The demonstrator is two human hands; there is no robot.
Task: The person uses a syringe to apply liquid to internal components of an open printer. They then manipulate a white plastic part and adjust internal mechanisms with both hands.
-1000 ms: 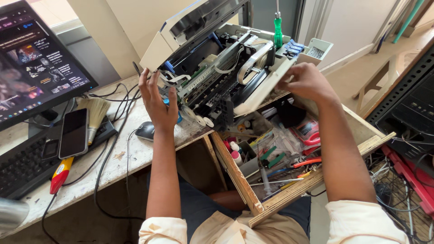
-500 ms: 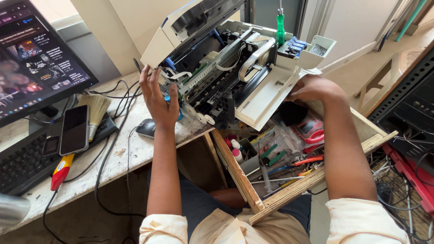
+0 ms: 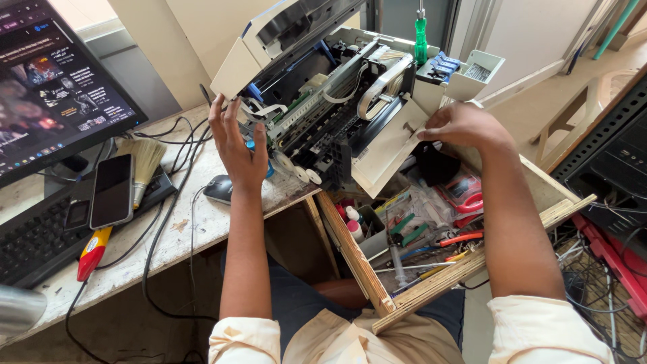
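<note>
Tools (image 3: 431, 236) in open wooden drawer (image 3: 357, 259) beside dismantled printer (image 3: 337, 114)

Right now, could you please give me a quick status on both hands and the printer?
Left hand open against opened printer. Right hand gripping its white side panel. Open tool drawer directly beneath.

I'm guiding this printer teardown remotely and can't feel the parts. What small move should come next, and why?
Probably steady the opened printer with the left hand, which is open beside its left end, before the right hand works the white panel it grips. The printer is tilted up at the table edge, above the open tool drawer.
</note>
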